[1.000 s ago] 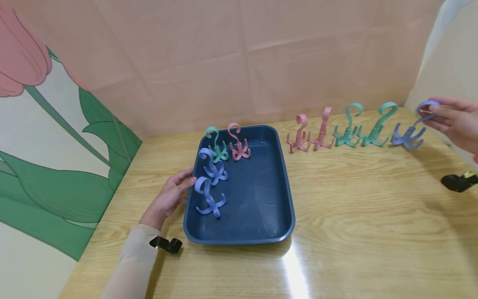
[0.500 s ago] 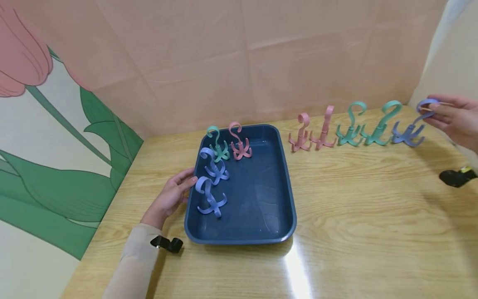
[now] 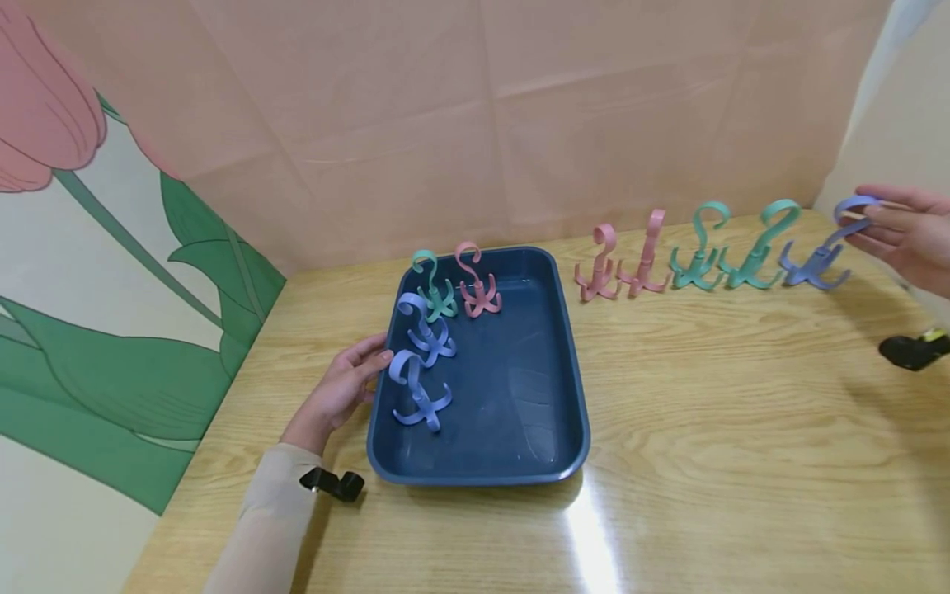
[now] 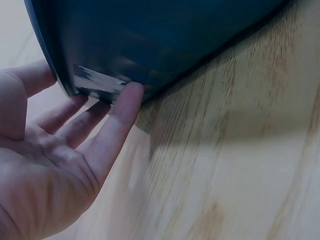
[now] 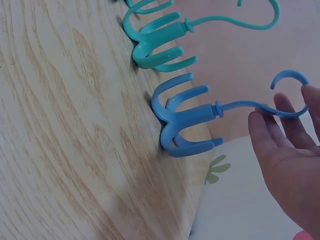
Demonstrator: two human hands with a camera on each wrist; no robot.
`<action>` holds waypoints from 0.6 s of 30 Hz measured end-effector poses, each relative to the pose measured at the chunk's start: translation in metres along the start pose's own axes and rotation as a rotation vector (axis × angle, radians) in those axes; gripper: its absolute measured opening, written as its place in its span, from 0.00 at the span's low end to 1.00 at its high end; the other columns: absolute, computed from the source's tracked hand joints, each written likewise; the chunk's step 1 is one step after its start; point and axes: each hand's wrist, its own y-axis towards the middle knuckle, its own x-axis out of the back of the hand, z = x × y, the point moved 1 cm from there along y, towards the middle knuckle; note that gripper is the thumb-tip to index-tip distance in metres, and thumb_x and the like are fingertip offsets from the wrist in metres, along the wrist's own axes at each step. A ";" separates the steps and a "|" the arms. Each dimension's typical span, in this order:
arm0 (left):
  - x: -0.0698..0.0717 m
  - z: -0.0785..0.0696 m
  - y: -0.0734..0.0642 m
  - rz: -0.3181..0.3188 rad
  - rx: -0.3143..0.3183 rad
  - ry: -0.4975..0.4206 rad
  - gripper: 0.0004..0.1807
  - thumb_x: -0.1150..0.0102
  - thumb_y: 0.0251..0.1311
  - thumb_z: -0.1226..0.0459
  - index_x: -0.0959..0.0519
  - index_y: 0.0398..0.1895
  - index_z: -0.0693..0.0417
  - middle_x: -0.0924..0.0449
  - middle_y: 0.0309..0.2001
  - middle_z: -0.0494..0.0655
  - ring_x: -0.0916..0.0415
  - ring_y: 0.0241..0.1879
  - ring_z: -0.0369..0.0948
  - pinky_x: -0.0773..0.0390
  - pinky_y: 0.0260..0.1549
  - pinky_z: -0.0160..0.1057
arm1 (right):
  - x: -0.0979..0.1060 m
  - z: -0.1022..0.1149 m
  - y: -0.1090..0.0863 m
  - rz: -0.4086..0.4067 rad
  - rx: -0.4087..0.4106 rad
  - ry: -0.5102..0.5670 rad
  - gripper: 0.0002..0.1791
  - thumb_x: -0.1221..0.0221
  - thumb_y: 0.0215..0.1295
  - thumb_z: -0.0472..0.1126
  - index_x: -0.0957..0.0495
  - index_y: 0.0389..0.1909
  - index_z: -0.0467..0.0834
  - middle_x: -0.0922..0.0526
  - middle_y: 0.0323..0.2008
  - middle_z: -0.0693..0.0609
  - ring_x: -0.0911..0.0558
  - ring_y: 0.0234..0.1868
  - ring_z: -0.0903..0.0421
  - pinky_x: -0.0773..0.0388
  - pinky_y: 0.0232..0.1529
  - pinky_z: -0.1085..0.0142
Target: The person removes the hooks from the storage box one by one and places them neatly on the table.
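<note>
Purple plastic hanger (image 5: 190, 118) pinched by its top curl, between the thumb and bent fingers of the right hand (image 3: 919, 237). Just a small gap between those fingers, with the curl inside it. Right hand reaching in from the far right edge, up near the back of the table.

Left hand (image 3: 340, 396) low beside the blue tray (image 3: 512, 396), opened wide: fingers nearly straight, tips touching the outer wall, thumb at the rim. Left arm stretched forward in a pale sleeve (image 3: 267, 511), with a small black gadget (image 3: 345, 487) by the wrist.

Under the right hand, a thin bendy neck, a round hook on top and four curled-up legs, a bit like a small octopus. Neck leaning toward the hand, legs down on the wooden table (image 3: 705, 412), at the right end of a row. Next along, two green hangers (image 3: 752, 266), then two pink hangers (image 3: 599, 279), all standing up.

Inside the tray, one more green hanger (image 3: 442, 304), one more pink hanger (image 3: 480, 296) and two more purple hangers (image 3: 421, 403). Behind, a big peach sheet (image 3: 386, 124).
</note>
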 end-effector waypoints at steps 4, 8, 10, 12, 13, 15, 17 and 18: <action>0.000 0.000 0.000 -0.008 0.004 0.002 0.26 0.47 0.64 0.55 0.36 0.66 0.46 0.32 0.61 0.49 0.28 0.54 0.46 0.22 0.38 0.50 | 0.004 0.002 0.002 0.013 -0.034 0.020 0.22 0.62 0.69 0.23 0.24 0.53 0.37 0.18 0.42 0.37 0.18 0.42 0.41 0.21 0.38 0.51; 0.000 0.002 0.001 -0.012 0.010 -0.004 0.26 0.47 0.64 0.55 0.35 0.65 0.46 0.31 0.60 0.48 0.28 0.54 0.46 0.22 0.38 0.50 | 0.009 0.004 0.004 0.050 -0.066 0.029 0.22 0.63 0.69 0.24 0.25 0.54 0.38 0.19 0.44 0.37 0.19 0.44 0.41 0.22 0.38 0.49; 0.001 0.002 0.001 -0.012 0.008 -0.003 0.26 0.47 0.65 0.56 0.35 0.65 0.46 0.31 0.60 0.49 0.28 0.54 0.46 0.22 0.38 0.50 | 0.011 0.004 0.004 0.066 -0.077 0.030 0.22 0.64 0.70 0.25 0.25 0.55 0.39 0.19 0.45 0.38 0.19 0.45 0.41 0.22 0.39 0.48; 0.001 0.002 0.002 -0.013 0.008 -0.004 0.26 0.47 0.65 0.56 0.35 0.65 0.47 0.32 0.60 0.49 0.29 0.55 0.46 0.22 0.39 0.51 | 0.012 0.004 0.004 0.076 -0.082 0.035 0.23 0.65 0.70 0.25 0.26 0.55 0.38 0.19 0.45 0.38 0.19 0.45 0.41 0.22 0.39 0.48; 0.001 0.002 0.002 -0.012 0.008 -0.003 0.26 0.47 0.65 0.56 0.35 0.66 0.47 0.32 0.61 0.49 0.29 0.55 0.47 0.22 0.39 0.51 | 0.012 0.004 0.004 0.078 -0.083 0.040 0.23 0.66 0.70 0.25 0.25 0.55 0.38 0.19 0.45 0.38 0.19 0.45 0.41 0.22 0.39 0.48; 0.001 0.001 0.001 -0.010 0.005 -0.006 0.26 0.48 0.65 0.56 0.36 0.66 0.47 0.32 0.61 0.49 0.29 0.55 0.46 0.22 0.39 0.51 | 0.012 0.004 0.003 0.073 -0.076 0.032 0.23 0.65 0.70 0.24 0.25 0.55 0.39 0.19 0.45 0.38 0.19 0.45 0.42 0.22 0.39 0.49; 0.000 0.000 0.000 -0.009 0.003 -0.008 0.26 0.48 0.65 0.56 0.36 0.66 0.47 0.33 0.61 0.50 0.29 0.55 0.46 0.22 0.39 0.51 | 0.013 0.004 0.003 0.068 -0.067 0.023 0.24 0.65 0.69 0.23 0.25 0.54 0.38 0.19 0.44 0.39 0.19 0.44 0.42 0.22 0.38 0.49; 0.000 0.000 0.000 -0.008 0.002 -0.009 0.26 0.48 0.65 0.57 0.36 0.66 0.48 0.33 0.62 0.50 0.29 0.55 0.46 0.22 0.39 0.51 | 0.013 0.005 0.003 0.063 -0.063 0.019 0.24 0.64 0.68 0.22 0.25 0.54 0.39 0.19 0.44 0.39 0.19 0.44 0.43 0.21 0.38 0.49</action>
